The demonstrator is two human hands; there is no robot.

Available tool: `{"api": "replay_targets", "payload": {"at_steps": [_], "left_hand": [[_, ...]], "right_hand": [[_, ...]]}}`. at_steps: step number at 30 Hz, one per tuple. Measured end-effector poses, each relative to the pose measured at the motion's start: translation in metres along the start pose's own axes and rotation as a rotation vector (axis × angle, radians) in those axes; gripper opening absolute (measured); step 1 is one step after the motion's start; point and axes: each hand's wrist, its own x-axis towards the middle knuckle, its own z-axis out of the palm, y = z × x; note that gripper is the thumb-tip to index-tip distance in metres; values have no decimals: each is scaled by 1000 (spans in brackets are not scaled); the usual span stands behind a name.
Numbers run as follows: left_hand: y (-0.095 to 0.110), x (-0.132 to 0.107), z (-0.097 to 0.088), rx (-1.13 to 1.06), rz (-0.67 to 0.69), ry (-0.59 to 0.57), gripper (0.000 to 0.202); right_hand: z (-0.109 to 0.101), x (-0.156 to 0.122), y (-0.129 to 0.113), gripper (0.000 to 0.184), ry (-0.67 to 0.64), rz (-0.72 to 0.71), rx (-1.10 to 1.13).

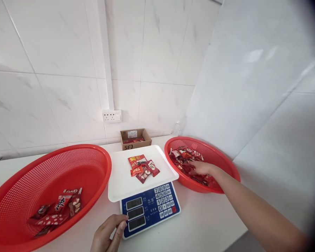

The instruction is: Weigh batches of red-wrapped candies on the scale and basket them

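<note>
My right hand (201, 168) reaches into the red basket (227, 164) on the right. Its fingers curl down onto the small red packets (185, 154) there, and the fingertips are partly hidden among them. My left hand (109, 232) is at the front left edge of the digital scale (152, 218), thumb and forefinger slightly apart beside the displays, with nothing seen between them. On the scale's white tray (120, 189) lie several red packets (144, 168) in a loose group, some overlapping. The display digits are too faint to read.
A large red basket (94, 154) on the left holds several red packets (59, 210) at its bottom. Behind the scale stands a small cardboard box (123, 145) with red packets inside. A clear container (176, 128) is near the tiled wall, below and right of a wall socket (111, 116).
</note>
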Motion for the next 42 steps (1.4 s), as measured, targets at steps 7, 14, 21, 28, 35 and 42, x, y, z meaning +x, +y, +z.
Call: {"api": "replay_targets", "payload": {"at_steps": [7, 14, 21, 28, 35, 42], "left_hand": [[0, 1, 1, 9, -92, 0, 19], [-1, 0, 2, -12, -104, -19, 19], [-2, 0, 2, -28, -125, -20, 21], [9, 4, 1, -25, -82, 29, 19], [14, 4, 2, -14, -72, 7, 20], [15, 3, 1, 0, -83, 10, 23]], "right_hand": [[15, 7, -3, 59, -54, 49, -5], [13, 4, 4, 41, 0, 162, -36], [10, -3, -7, 23, 46, 200, -57], [8, -5, -12, 21, 102, 192, -42], [-29, -7, -59, 31, 425, -44, 139], [2, -8, -160, 38, 261, -364, 599]]}}
